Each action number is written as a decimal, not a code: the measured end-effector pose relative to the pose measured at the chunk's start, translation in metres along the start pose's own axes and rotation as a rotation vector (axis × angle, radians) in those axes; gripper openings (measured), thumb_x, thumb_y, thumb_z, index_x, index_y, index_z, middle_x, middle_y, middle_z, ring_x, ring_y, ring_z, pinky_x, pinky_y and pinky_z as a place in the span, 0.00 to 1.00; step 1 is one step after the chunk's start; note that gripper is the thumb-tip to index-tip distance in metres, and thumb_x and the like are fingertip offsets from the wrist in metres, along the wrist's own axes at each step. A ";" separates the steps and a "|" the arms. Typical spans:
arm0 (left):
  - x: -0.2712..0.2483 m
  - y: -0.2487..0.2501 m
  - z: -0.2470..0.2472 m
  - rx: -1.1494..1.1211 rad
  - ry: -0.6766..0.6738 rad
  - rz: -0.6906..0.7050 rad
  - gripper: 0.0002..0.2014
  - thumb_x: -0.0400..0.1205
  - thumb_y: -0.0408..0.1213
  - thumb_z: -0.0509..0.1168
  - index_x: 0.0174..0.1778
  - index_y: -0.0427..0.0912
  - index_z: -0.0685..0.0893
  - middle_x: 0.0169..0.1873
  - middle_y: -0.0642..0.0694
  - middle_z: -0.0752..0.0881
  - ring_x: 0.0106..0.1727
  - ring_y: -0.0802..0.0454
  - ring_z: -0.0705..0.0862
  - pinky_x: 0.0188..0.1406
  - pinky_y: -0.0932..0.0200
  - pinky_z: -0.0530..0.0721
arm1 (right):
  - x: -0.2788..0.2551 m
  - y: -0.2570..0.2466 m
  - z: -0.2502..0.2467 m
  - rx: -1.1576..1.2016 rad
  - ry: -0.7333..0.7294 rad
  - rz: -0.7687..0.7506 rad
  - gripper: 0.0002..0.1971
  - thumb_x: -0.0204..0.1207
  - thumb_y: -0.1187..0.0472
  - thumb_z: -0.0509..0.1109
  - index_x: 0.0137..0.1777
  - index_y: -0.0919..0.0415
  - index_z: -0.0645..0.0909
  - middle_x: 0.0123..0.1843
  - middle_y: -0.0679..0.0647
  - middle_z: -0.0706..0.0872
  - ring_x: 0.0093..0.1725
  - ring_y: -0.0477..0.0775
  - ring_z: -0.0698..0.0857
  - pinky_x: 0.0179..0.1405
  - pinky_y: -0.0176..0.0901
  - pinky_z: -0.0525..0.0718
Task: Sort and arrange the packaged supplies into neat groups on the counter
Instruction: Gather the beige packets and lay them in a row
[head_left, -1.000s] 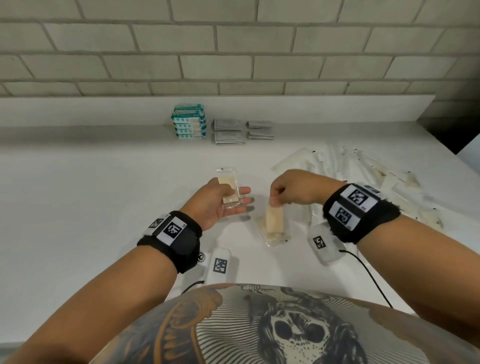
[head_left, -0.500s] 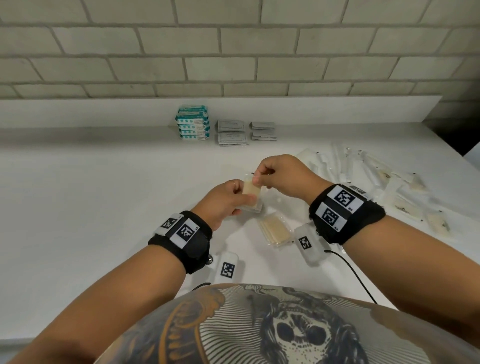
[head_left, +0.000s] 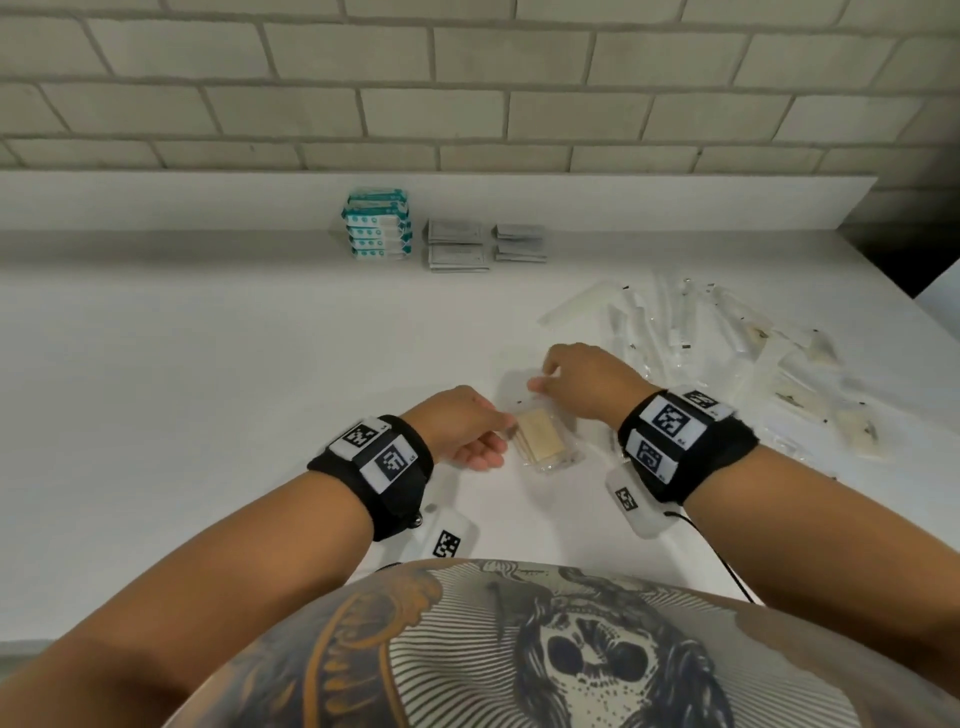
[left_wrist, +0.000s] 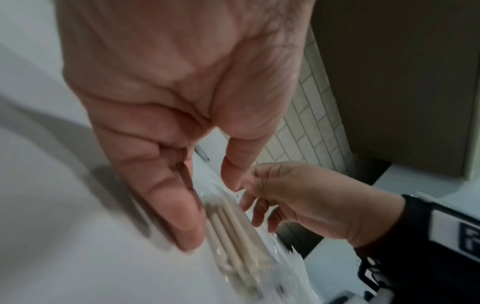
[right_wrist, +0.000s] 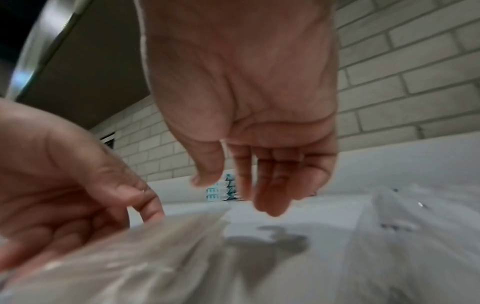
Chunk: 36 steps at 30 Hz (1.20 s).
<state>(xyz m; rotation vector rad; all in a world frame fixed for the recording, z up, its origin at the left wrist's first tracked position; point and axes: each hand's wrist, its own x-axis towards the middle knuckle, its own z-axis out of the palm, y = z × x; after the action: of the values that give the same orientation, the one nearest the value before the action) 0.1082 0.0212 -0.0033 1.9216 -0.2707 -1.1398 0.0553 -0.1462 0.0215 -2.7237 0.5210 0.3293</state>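
Note:
A clear packet of pale wooden sticks (head_left: 543, 441) lies flat on the white counter (head_left: 208, 389) in front of me; whether a second packet lies under it I cannot tell. My left hand (head_left: 485, 441) sits at its left edge, fingers straight alongside it and thumb apart, holding nothing; the left wrist view shows that hand (left_wrist: 207, 205) beside the sticks (left_wrist: 233, 232). My right hand (head_left: 545, 376) hovers at the packet's far end. Its fingers (right_wrist: 270, 201) hang relaxed and empty above the blurred packet (right_wrist: 155, 246).
Against the back ledge stand a stack of teal-and-white packs (head_left: 376, 226) and two piles of grey sachets (head_left: 454, 244) (head_left: 519, 241). Several long clear packets (head_left: 727, 353) lie scattered at the right. The counter ends at a dark gap (head_left: 909, 260) on the far right.
Each hand held a stick packet a second ago, then brought them together. Now the packet lies on the counter and both hands have let go, staying beside it.

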 end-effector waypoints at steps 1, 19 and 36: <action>0.000 0.000 0.004 -0.013 0.002 -0.011 0.10 0.83 0.38 0.66 0.52 0.33 0.84 0.40 0.38 0.87 0.38 0.46 0.88 0.35 0.58 0.87 | 0.000 0.005 0.004 0.041 -0.035 0.091 0.19 0.79 0.43 0.65 0.39 0.59 0.78 0.37 0.52 0.82 0.38 0.56 0.83 0.36 0.44 0.79; 0.021 0.003 0.006 0.095 0.170 0.356 0.41 0.74 0.24 0.73 0.78 0.47 0.60 0.68 0.46 0.74 0.63 0.53 0.76 0.53 0.69 0.76 | -0.018 -0.004 0.026 -0.130 0.097 -0.027 0.24 0.72 0.51 0.70 0.67 0.55 0.74 0.60 0.57 0.72 0.59 0.60 0.77 0.51 0.50 0.81; 0.037 -0.007 0.021 0.269 0.076 0.499 0.31 0.79 0.20 0.60 0.77 0.42 0.59 0.49 0.50 0.77 0.42 0.60 0.79 0.41 0.76 0.77 | -0.018 0.005 0.041 0.012 -0.011 -0.136 0.15 0.80 0.66 0.63 0.66 0.64 0.69 0.59 0.60 0.73 0.39 0.58 0.78 0.38 0.47 0.75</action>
<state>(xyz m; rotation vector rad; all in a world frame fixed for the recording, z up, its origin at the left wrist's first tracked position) 0.1100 -0.0074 -0.0355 1.9651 -0.8451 -0.7220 0.0305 -0.1299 -0.0123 -2.7263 0.3311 0.3043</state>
